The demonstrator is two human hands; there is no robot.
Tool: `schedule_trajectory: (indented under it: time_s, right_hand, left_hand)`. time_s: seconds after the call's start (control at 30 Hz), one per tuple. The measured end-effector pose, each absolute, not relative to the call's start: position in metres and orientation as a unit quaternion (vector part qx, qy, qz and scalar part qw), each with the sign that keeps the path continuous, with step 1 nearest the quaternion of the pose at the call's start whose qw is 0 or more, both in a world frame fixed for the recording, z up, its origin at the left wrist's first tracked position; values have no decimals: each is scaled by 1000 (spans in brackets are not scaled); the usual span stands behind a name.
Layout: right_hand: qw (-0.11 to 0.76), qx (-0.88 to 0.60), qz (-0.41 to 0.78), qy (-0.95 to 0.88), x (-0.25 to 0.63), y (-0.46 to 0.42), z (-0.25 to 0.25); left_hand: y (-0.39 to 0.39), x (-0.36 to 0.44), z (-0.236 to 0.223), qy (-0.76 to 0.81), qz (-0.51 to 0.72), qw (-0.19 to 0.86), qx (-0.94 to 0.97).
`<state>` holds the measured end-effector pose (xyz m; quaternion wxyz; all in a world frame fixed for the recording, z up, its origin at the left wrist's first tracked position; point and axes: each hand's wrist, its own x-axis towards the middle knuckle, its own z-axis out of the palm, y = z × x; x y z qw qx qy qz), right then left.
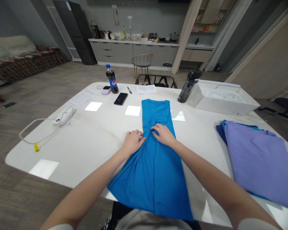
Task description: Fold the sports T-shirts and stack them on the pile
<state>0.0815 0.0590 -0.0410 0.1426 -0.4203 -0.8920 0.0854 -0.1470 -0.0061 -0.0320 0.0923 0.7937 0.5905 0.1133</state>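
A bright blue garment [168, 172] lies lengthwise on the white table, narrow at the far end and wide at the near end, where its hem hangs over the front edge. I cannot tell whether it is a skirt or trousers. At its left edge, halfway along, my left hand [132, 142] is closed with thumb and fingers on the fabric. My right hand [164, 134] pinches a fold near the middle, fingers bent toward the left. Creases run out from between both hands, and the cloth is bunched there. The undersides of the fingers are partly hidden.
Folded clothes, a purple one [259, 163] on top, lie at right. Behind them are a white box [220, 103] and a dark bottle [189, 86]. Toward the back left stand a cola bottle [112, 80] and a phone [121, 98]; a power strip [63, 116] trails its cable.
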Motion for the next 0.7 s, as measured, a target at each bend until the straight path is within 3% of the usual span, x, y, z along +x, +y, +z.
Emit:
schedule_trajectory:
  time_s: [0.4,0.57,0.7]
  right_hand:
    - [72,-350,58,-932,40,-10,-34]
    - [65,-336,42,-939,30,-22,-32]
    - [119,-367,80,-919,44,-34,-23]
  left_hand:
    - [-130,-178,-14,625,5,126,771]
    - [-163,-185,-1,647,32,166,743]
    - [-188,-177,19,645,114,198,730]
